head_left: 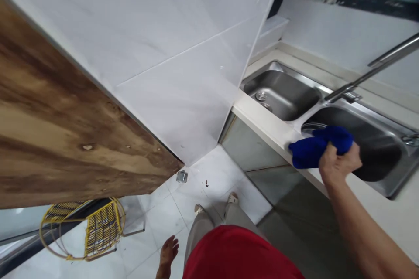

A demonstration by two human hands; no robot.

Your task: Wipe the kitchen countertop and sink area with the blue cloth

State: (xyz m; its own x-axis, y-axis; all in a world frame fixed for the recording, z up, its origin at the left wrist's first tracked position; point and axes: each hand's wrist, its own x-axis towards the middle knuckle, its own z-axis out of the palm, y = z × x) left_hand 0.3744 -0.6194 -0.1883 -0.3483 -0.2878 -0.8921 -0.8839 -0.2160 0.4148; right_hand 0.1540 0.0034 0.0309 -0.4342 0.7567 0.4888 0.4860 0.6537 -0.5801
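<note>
My right hand [338, 161] grips a crumpled blue cloth [322, 144] and presses it on the white countertop [262, 117], at the edge of a stainless steel double sink [281, 93]. The cloth lies between the counter's front edge and the nearer basin's rim, partly over the rim. My left hand [168, 253] hangs low beside my grey trouser leg [196, 235], well away from the counter. Its fingers are loosely apart and it holds nothing.
A steel faucet [369, 74] reaches over the sink from the right. A wood-topped table edge [65, 104] with a white side panel [163, 52] fills the left. A yellow wire chair [98, 226] and a small metal object [181, 176] are on the tiled floor [209, 183].
</note>
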